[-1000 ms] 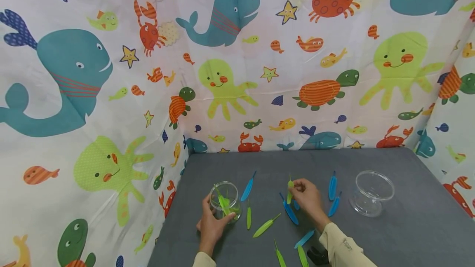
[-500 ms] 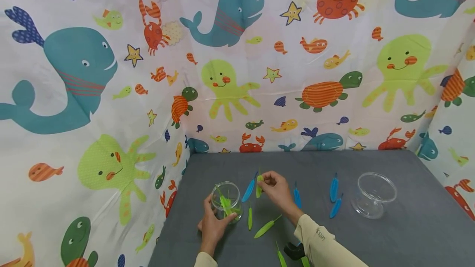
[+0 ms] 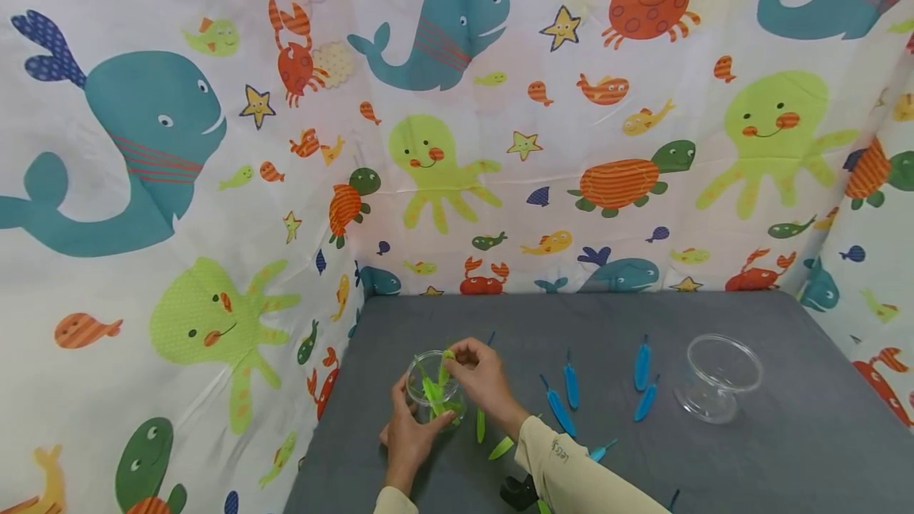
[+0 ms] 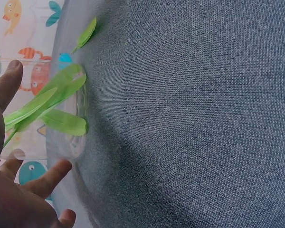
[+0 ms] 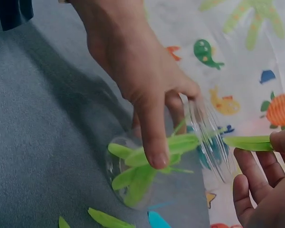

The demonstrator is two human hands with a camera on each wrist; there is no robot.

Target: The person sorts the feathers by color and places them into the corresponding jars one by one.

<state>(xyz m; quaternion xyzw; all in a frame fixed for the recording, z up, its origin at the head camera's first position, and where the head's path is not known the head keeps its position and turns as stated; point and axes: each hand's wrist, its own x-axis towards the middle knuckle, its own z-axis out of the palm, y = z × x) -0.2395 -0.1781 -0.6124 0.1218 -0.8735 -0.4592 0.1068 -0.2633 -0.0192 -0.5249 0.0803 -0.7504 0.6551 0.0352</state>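
Fingers: your left hand (image 3: 412,436) grasps the clear glass jar (image 5: 212,147), thumb on one side, fingers round the other. Your right hand (image 3: 484,379) pinches one lime-green feather (image 5: 249,143) by its end, at the jar's mouth. Through clear glass you cannot be sure whether the feather's free tip is past the rim.

Risk 1, at your right fingertips: with the vane held at one end only, the tip could catch on the rim, bend and slip from the pinch. Likely cause: coming in sideways rather than from straight above.

Risk 2, between your left thumb and fingers: several green feathers (image 4: 64,122) lean at angles inside the jar, some quills reaching toward the mouth. Crowding could block another; dragging your right fingers back across them could lift one out.

Risk 3, your left grip: smooth glass may turn or tip if your right knuckles knock the rim.

Risk 4, just right of your left thumb: loose lime feathers (image 3: 481,427) lie under your right forearm, where the cream sleeve (image 3: 571,458) could sweep them.

Farther right of your right fingers: blue feathers (image 3: 560,412) lie scattered on the grey table (image 3: 585,324); a wide arm swing could shift them.

Farthest right: a footed glass bowl (image 3: 720,399), well apart from both hands; low risk.
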